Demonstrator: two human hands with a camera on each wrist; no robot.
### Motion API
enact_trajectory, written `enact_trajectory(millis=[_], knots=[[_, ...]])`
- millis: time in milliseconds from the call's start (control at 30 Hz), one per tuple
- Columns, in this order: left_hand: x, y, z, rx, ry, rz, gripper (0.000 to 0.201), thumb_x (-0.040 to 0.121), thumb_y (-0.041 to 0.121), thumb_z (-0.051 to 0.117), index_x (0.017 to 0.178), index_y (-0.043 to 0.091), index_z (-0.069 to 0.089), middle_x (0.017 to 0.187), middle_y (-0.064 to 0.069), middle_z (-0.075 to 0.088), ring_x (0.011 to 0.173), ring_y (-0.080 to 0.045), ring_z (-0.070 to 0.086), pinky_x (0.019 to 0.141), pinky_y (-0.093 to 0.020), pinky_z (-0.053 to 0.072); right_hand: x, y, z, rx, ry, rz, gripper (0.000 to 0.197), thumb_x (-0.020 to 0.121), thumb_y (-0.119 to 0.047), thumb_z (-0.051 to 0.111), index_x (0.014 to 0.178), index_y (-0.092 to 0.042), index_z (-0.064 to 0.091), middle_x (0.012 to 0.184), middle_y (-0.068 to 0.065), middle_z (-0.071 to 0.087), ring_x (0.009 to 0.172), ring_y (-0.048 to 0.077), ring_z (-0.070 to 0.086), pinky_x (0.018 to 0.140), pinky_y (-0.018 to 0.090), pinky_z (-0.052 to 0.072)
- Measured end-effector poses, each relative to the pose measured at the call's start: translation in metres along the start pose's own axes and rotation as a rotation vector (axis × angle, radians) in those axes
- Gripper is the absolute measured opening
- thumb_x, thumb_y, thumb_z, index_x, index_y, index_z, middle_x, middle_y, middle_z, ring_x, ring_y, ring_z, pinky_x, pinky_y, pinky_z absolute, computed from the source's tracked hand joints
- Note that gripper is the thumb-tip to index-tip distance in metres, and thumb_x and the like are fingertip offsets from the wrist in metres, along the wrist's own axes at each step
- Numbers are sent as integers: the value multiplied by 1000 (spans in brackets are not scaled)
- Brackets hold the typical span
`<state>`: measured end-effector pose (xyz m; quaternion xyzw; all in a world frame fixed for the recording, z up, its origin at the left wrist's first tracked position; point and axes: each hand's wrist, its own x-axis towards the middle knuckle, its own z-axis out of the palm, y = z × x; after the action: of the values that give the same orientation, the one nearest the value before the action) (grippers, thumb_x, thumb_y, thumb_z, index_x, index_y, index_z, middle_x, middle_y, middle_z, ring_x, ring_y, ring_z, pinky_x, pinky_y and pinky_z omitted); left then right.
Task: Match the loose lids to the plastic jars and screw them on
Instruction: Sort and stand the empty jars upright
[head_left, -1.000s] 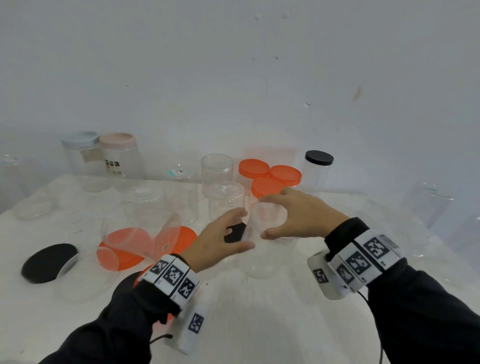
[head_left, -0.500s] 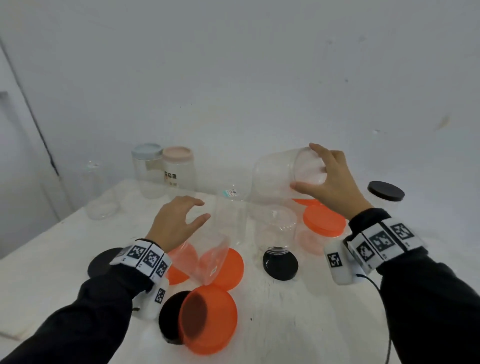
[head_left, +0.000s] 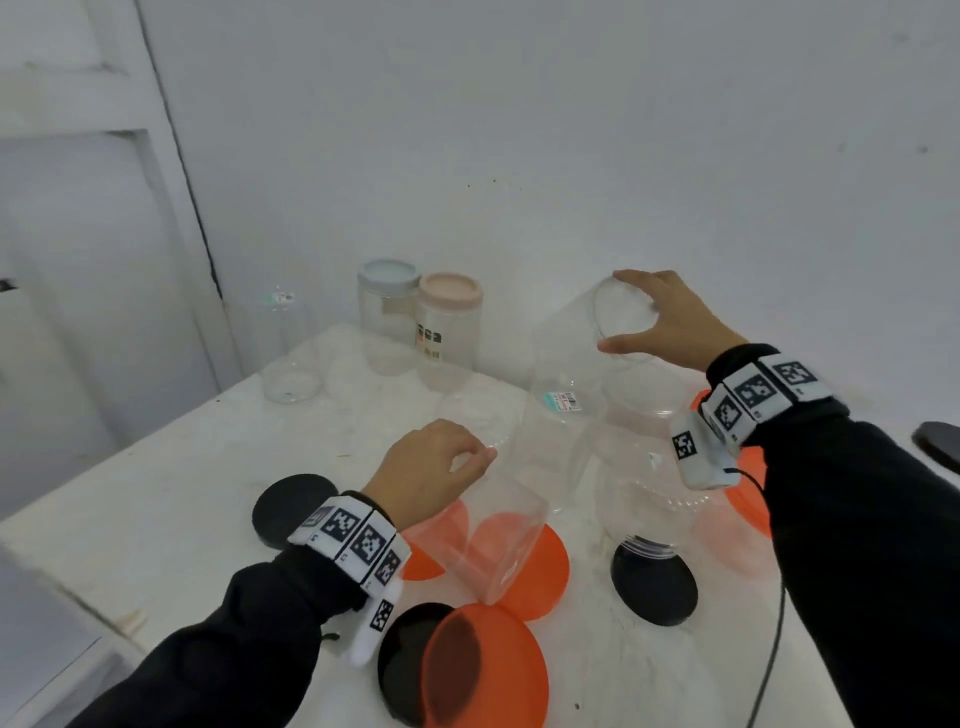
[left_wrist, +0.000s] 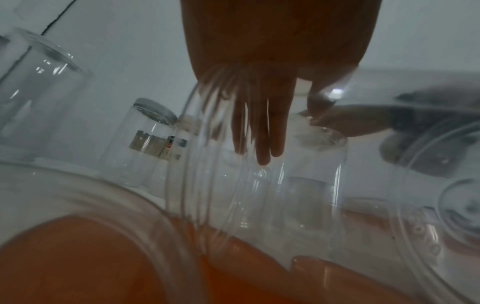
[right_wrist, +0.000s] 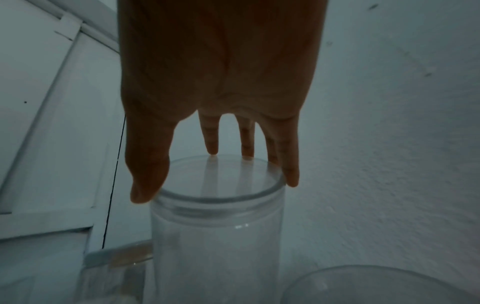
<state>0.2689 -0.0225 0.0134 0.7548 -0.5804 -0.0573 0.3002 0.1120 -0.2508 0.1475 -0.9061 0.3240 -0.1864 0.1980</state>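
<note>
My right hand (head_left: 613, 312) grips the round end of a clear jar (head_left: 566, 338) and holds it tilted in the air above the table; in the right wrist view the thumb and fingers (right_wrist: 291, 181) of that right hand (right_wrist: 215, 185) ring the jar (right_wrist: 215, 246). My left hand (head_left: 467, 457) hangs with loosely bent fingers at the upper rim of a clear jar (head_left: 498, 535) that leans on orange lids (head_left: 535, 571); contact is unclear. Seen from the left wrist, the left hand (left_wrist: 288, 131) shows straight fingers. An orange lid (head_left: 488, 670) overlaps a black lid (head_left: 405, 660) nearest me.
An upside-down clear jar (head_left: 649, 467) stands neck-down on a black lid (head_left: 654, 587). A stickered clear jar (head_left: 561, 441) stands mid-table. Jars with a blue-grey cap (head_left: 387, 270) and a pink cap (head_left: 449, 288) stand by the wall. A black lid (head_left: 291, 504) lies left, orange lids (head_left: 748, 499) right.
My right hand has lifted the clear jar off the table and tilted it. My left hand let go of it and came down to the leaning jar.
</note>
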Motion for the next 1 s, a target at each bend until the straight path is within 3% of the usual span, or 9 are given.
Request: enact_trajectory(millis=[167, 467, 600, 833, 1000], knots=[[4, -3, 2, 7, 10, -1, 75, 74, 69, 16, 93, 18, 67, 100, 8, 65, 102, -5, 51, 79, -19, 36, 33, -1, 17, -96, -156, -17, 81, 72, -32, 78, 140, -28, 36, 142, 4, 32, 127, 22, 36, 91, 26, 31], [4, -1, 3, 15, 15, -13, 72, 76, 67, 16, 90, 19, 68, 97, 9, 66, 107, -4, 50, 81, -21, 38, 56, 2, 44, -288, -422, -33, 75, 75, -36, 76, 139, -30, 37, 142, 2, 34, 130, 23, 35, 103, 35, 30], [4, -1, 3, 6, 9, -24, 72, 76, 68, 16, 91, 19, 68, 99, 10, 65, 108, -1, 49, 81, -20, 37, 58, 4, 52, -322, -467, -39, 65, 78, -35, 74, 135, -27, 45, 142, 3, 36, 131, 24, 35, 106, 36, 29], [4, -2, 4, 10, 14, -24, 71, 76, 67, 17, 91, 19, 68, 98, 10, 66, 108, -2, 50, 82, -21, 38, 57, 9, 61, -379, -525, -32, 63, 82, -38, 68, 138, -27, 41, 146, 4, 34, 132, 25, 35, 107, 39, 30], [4, -1, 3, 5, 16, -16, 71, 76, 66, 19, 95, 20, 69, 101, 11, 66, 108, -2, 51, 84, -19, 37, 53, 9, 56, -357, -515, -42, 59, 86, -41, 63, 138, -25, 41, 144, 1, 39, 130, 23, 38, 105, 34, 30]])
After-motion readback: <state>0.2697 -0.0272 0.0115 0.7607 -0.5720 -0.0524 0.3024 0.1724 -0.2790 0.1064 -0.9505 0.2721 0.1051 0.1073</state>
